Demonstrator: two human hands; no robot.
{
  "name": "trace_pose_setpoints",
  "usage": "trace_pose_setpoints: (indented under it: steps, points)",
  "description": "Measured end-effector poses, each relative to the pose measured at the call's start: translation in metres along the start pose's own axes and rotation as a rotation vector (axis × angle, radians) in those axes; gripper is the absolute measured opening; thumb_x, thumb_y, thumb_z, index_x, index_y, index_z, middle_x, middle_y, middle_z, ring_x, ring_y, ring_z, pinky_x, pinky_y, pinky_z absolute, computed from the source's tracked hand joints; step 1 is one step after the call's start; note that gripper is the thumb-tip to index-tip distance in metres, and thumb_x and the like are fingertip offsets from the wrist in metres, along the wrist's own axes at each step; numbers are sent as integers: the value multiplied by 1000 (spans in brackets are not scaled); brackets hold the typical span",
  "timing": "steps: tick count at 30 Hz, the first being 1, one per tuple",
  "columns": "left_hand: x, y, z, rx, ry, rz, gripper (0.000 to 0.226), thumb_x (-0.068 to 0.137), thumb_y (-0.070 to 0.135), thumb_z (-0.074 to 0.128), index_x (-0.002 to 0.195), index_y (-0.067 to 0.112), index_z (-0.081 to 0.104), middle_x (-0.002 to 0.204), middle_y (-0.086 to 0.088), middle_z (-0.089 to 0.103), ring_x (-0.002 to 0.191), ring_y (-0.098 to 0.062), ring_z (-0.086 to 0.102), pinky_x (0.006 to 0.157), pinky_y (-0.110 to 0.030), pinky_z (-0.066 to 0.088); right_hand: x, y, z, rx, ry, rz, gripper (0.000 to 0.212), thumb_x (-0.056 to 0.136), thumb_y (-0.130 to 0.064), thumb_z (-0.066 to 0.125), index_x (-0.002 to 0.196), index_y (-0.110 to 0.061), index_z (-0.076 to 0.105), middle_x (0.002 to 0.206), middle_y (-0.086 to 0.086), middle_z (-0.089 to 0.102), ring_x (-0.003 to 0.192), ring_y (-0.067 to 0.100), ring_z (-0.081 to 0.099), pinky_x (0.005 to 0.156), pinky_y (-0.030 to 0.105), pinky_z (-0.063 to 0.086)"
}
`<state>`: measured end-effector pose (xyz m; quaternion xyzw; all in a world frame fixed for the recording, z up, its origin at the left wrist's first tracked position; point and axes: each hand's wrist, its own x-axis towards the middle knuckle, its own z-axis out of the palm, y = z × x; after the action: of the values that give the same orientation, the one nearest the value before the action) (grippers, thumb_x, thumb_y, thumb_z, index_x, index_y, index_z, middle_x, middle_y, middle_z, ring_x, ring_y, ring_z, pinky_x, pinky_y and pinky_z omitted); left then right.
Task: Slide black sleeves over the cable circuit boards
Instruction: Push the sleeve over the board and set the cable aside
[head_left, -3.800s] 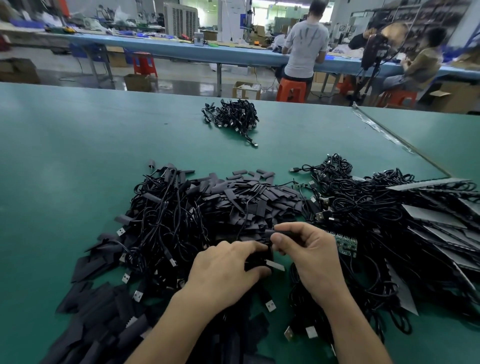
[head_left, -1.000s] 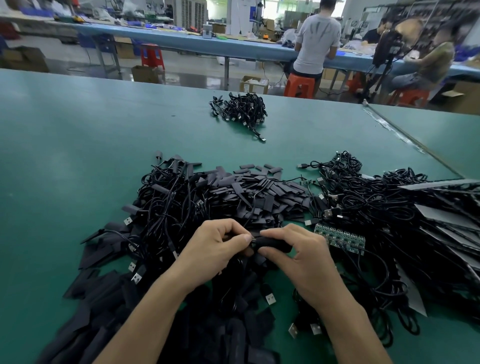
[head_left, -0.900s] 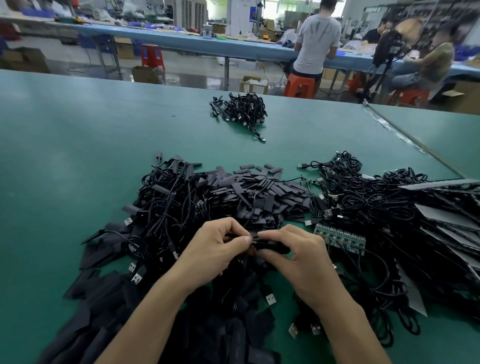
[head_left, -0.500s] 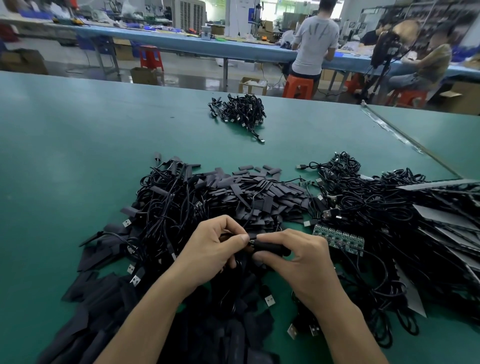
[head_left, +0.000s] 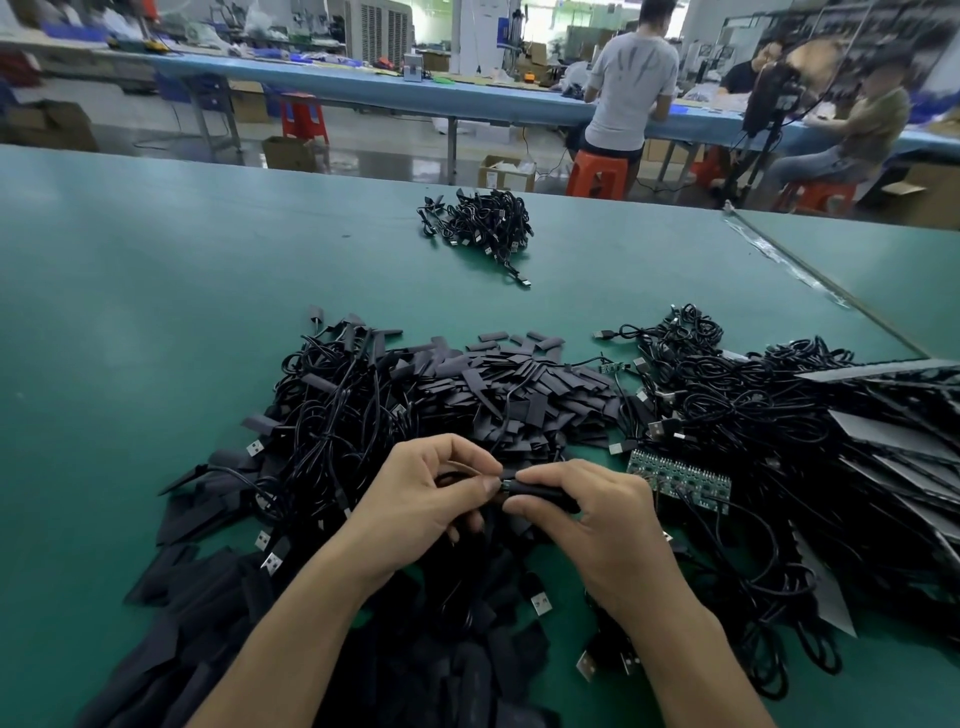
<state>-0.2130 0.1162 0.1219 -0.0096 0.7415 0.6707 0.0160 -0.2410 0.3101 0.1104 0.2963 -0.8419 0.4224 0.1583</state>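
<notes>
My right hand pinches a black sleeve between thumb and fingers, held level above the pile. My left hand pinches a thin black cable at the sleeve's left mouth, fingertips nearly touching the right thumb. The circuit board on that cable is hidden by the fingers and the sleeve. A heap of loose flat black sleeves lies just beyond my hands. A green panel of circuit boards rests right of my right hand.
Tangled black USB cables lie left of the sleeve heap, and more cables spread to the right. A small cable bundle sits farther back on the green table. People work at a far bench.
Both hands stay together at the same spot. The sleeve in my right hand has shifted slightly toward the left fingertips, and the view has tilted a little.
</notes>
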Motion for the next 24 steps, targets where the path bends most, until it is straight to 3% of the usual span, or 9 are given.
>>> trace_pose_setpoints:
  steps: [6,11,17,24]
  points:
    - [-2,2,1,-22,-6,9,12,88,10,74,82,19,76,70,-4,69,61,-10,63,51,-19,49,1,-5,4,-33,19,-11,22,86,-36,73,101,-21,76,93,-15,70,87,-3,65,77,13,51]
    - [-1,3,1,-59,28,11,18,86,5,75,79,21,77,70,-2,71,62,-9,64,51,-19,50,0,-3,1,-41,-20,-6,30,81,-23,81,111,-21,74,95,-11,68,88,2,64,80,16,51]
    - [-2,3,1,-105,51,-6,16,83,1,77,87,16,73,79,-8,75,63,-14,68,51,-19,50,1,-4,1,-49,17,-32,24,80,-19,82,103,-17,77,93,-12,73,87,2,67,79,21,54]
    - [-3,4,3,-87,42,4,21,84,4,77,78,24,77,75,-6,74,63,-13,69,53,-19,51,-1,-1,1,-22,9,-21,24,81,-23,81,104,-18,77,94,-13,73,89,0,67,78,21,54]
